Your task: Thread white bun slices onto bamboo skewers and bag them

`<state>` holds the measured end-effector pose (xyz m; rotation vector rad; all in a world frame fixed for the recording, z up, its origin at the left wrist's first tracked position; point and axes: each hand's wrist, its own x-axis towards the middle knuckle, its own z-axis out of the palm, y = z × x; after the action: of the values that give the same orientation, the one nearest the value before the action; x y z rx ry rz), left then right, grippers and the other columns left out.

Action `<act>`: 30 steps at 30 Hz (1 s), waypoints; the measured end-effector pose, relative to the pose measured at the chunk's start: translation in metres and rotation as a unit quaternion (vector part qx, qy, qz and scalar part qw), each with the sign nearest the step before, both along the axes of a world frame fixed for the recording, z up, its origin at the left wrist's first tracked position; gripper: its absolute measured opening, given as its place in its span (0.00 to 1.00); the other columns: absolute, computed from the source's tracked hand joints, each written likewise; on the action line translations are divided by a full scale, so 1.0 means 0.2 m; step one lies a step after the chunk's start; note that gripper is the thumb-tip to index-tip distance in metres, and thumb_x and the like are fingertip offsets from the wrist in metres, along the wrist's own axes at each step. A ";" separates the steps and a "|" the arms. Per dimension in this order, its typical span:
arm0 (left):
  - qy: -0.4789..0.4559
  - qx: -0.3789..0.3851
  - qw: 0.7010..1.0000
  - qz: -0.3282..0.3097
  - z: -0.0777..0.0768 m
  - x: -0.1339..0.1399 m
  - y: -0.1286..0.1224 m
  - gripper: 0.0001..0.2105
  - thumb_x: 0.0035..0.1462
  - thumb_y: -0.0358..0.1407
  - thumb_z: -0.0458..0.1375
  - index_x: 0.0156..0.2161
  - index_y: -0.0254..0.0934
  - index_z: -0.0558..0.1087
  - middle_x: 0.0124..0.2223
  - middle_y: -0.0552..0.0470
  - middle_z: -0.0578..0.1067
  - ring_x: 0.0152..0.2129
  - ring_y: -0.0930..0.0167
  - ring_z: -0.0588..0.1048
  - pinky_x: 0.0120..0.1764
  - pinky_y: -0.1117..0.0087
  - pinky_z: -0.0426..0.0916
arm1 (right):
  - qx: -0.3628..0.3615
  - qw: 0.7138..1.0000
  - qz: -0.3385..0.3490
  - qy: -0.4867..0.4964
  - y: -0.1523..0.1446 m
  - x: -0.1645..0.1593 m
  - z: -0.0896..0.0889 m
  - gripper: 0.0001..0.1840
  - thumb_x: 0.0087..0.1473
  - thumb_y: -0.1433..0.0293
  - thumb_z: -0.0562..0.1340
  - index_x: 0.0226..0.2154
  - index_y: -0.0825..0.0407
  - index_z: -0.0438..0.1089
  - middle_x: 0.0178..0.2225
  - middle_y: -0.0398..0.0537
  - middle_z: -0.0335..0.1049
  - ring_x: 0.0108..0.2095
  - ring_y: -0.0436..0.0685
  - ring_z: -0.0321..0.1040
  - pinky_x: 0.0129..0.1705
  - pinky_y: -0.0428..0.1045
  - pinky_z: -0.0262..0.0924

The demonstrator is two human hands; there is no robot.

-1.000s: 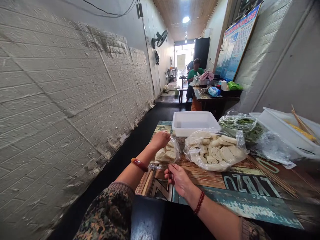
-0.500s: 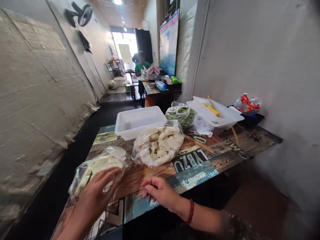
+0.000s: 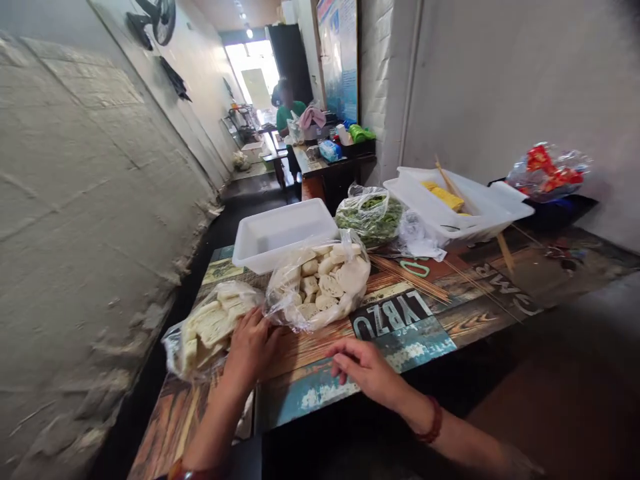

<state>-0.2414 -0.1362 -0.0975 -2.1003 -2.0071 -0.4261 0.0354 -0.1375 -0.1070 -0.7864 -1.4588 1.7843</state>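
Observation:
My left hand [image 3: 250, 347] lies palm down between two clear plastic bags, its fingers stretched out and nothing visible in its grasp. Its fingertips are at the right edge of a bag of pale, thick slabs [image 3: 213, 330], close to a bag of pale round chunks [image 3: 325, 283]. Whether they press on plastic or on the tabletop, I cannot tell. Over the table's front edge, my right hand [image 3: 367, 370] hangs with loosely curled fingers apart and nothing in them. Behind the bags stands a white plastic tub [image 3: 285, 233].
Bundled wooden skewers [image 3: 413, 280] lie on the wood-patterned table [image 3: 300, 350]. A bag of green leaves [image 3: 370, 217] and a white tray [image 3: 480, 223] with yellow pieces stand behind. Red packaging [image 3: 547, 170] is at the right. A person in green [image 3: 289, 117] is farther back.
My left hand has moved forward and right from over the slab bag to the gap between the bags. The right hand appears farther right, and the view has shifted.

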 end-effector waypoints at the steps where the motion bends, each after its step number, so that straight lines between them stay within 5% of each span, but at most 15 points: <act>1: -0.002 0.004 1.000 0.016 0.01 0.02 0.01 0.10 0.55 0.37 0.54 0.39 0.40 0.76 0.48 0.40 0.77 0.51 0.53 0.71 0.54 0.49 0.64 | 0.012 1.000 -0.007 -0.010 0.03 0.07 -0.01 0.10 0.59 0.64 0.59 0.37 0.52 0.73 0.26 0.42 0.73 0.23 0.49 0.67 0.28 0.45 0.61; 3: -0.014 0.018 0.999 0.036 0.04 0.06 -0.01 0.10 0.57 0.36 0.53 0.39 0.39 0.76 0.48 0.40 0.77 0.50 0.54 0.72 0.53 0.50 0.64 | 0.121 0.986 -0.049 -0.105 0.12 0.21 -0.03 0.12 0.62 0.65 0.56 0.39 0.50 0.74 0.27 0.42 0.74 0.24 0.51 0.70 0.29 0.46 0.64; 5: -0.040 0.045 0.997 0.049 0.08 0.11 -0.05 0.10 0.60 0.35 0.52 0.40 0.37 0.75 0.46 0.40 0.78 0.48 0.56 0.73 0.52 0.51 0.66 | 0.316 0.901 -0.127 -0.268 0.24 0.34 -0.05 0.13 0.64 0.66 0.54 0.41 0.49 0.74 0.32 0.45 0.78 0.30 0.55 0.75 0.35 0.48 0.68; 6: -0.059 0.066 0.994 0.056 0.10 0.13 -0.08 0.11 0.61 0.35 0.51 0.41 0.36 0.75 0.45 0.40 0.78 0.46 0.57 0.73 0.50 0.52 0.66 | 0.344 0.880 -0.143 -0.296 0.30 0.40 -0.06 0.14 0.63 0.67 0.54 0.42 0.50 0.74 0.38 0.50 0.78 0.38 0.58 0.75 0.41 0.51 0.68; 12: -0.230 0.150 0.961 0.020 0.27 0.35 -0.14 0.09 0.63 0.33 0.52 0.41 0.35 0.74 0.38 0.46 0.77 0.37 0.67 0.75 0.42 0.66 0.69 | 0.428 0.765 -0.166 -0.452 0.61 0.61 -0.12 0.18 0.62 0.68 0.55 0.50 0.59 0.70 0.50 0.65 0.71 0.50 0.71 0.67 0.51 0.62 0.61; 17: -0.214 0.034 0.974 -0.061 0.24 0.51 0.00 0.11 0.63 0.30 0.51 0.43 0.34 0.75 0.45 0.43 0.77 0.42 0.66 0.74 0.46 0.66 0.68 | 0.453 0.694 -0.151 -0.538 0.72 0.62 -0.15 0.13 0.61 0.70 0.57 0.44 0.59 0.73 0.42 0.64 0.72 0.45 0.70 0.69 0.45 0.58 0.62; 23: -0.123 -0.064 0.990 0.028 0.18 0.57 0.19 0.10 0.60 0.32 0.53 0.41 0.32 0.76 0.41 0.39 0.76 0.42 0.59 0.73 0.45 0.59 0.66 | 0.467 0.643 -0.109 -0.598 0.79 0.61 -0.13 0.09 0.61 0.72 0.57 0.33 0.53 0.72 0.32 0.51 0.73 0.37 0.60 0.71 0.38 0.50 0.59; 30: -0.170 -0.055 0.984 -0.002 0.16 0.57 0.15 0.05 0.53 0.32 0.58 0.35 0.34 0.75 0.39 0.41 0.75 0.40 0.58 0.72 0.44 0.59 0.65 | 0.459 0.632 -0.088 -0.618 0.81 0.56 -0.09 0.07 0.60 0.72 0.58 0.33 0.53 0.73 0.33 0.52 0.75 0.36 0.59 0.72 0.36 0.49 0.57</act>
<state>-0.1281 -0.1058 -0.0652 -2.2213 -2.2560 -0.7361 0.1479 0.0252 -0.1243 -1.5258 -2.5804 -0.1228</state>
